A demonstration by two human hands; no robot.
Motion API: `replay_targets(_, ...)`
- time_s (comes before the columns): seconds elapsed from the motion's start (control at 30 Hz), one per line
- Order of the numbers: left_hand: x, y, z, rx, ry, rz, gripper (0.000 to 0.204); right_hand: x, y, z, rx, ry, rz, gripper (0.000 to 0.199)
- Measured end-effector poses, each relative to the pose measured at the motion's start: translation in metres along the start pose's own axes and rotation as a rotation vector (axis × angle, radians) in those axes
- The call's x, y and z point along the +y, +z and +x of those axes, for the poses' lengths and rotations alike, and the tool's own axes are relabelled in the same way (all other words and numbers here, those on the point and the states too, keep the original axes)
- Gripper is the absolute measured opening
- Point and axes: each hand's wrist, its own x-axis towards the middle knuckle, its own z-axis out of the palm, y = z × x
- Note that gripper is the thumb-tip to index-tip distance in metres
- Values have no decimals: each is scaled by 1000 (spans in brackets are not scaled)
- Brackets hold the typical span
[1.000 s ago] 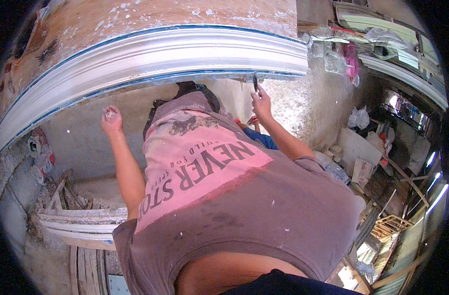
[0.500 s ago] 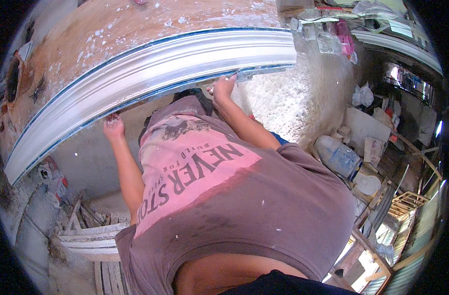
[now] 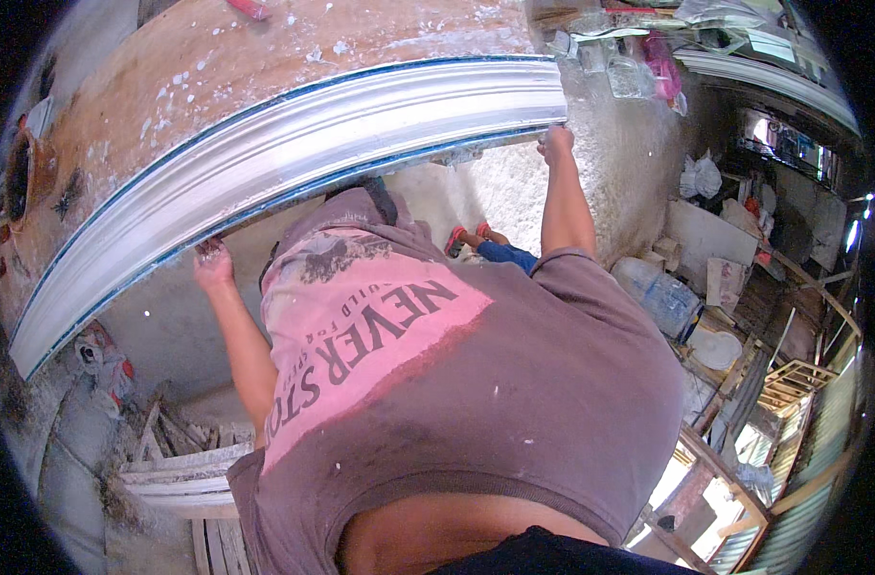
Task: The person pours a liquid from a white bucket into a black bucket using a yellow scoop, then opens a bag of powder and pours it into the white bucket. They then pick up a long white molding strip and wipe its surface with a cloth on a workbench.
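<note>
A long white moulding (image 3: 361, 125) with ridged lines and blue edging lies across the near side of a brown, white-spattered table (image 3: 255, 43). At its near edge, left of my body, my left hand (image 3: 213, 264) is closed with curled, powder-dusted fingers against the blue rim. My right hand (image 3: 556, 144) closes round the near corner at the moulding's right end, its arm stretched out. The undersides of the fingers are partly hidden by the edge.
White powder (image 3: 514, 187) covers the floor to the right. A person's feet in red sandals (image 3: 471, 236) show beside my shirt. A blue drum (image 3: 659, 297) and a white bucket (image 3: 715, 351) stand at right. Stacked white strips (image 3: 183, 479) lie at lower left; a red object (image 3: 249, 9) rests far up the table.
My right hand has moved right along the near edge to the end corner of the moulding. My left hand has shifted slightly left and down. The sandalled feet have come into view.
</note>
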Motion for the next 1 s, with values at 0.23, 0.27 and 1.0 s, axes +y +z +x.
replay_targets(0.23, -15, 6, -23, 99, -94, -63, 41, -4, -50, 44, -150, 290, 223, 8)
replay_targets(0.27, -12, 7, -22, 130, -74, -57, 40, -7, -36, 37, -84, 198, 228, 9)
replay_targets(1.0, -36, 16, -76, 101, 111, -309, 38, -34, 201, -286, -1307, -1383, -1164, 31)
